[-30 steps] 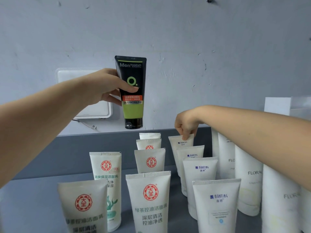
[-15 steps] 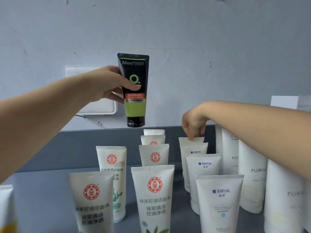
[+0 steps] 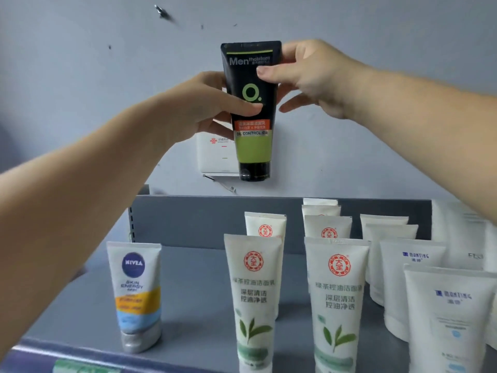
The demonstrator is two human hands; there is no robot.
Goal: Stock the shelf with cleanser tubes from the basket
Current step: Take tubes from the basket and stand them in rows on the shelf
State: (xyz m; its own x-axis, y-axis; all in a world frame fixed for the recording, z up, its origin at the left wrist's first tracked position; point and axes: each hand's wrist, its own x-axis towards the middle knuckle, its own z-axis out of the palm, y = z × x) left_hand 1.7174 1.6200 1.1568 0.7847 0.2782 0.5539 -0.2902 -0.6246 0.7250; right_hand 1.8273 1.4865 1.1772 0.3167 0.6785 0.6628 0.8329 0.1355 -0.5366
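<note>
A black and green plastic cleanser tube (image 3: 251, 111) is held upright, cap down, in the air above the grey metal shelf (image 3: 193, 289). It is gripped at mid-body by the left hand (image 3: 204, 106), thumb across the front. Its upper right edge is pinched by the right hand (image 3: 309, 74), lower fingers spread. White tubes with red seals (image 3: 254, 294) are stood in rows below, a white Nivea tube (image 3: 137, 289) to their left.
</note>
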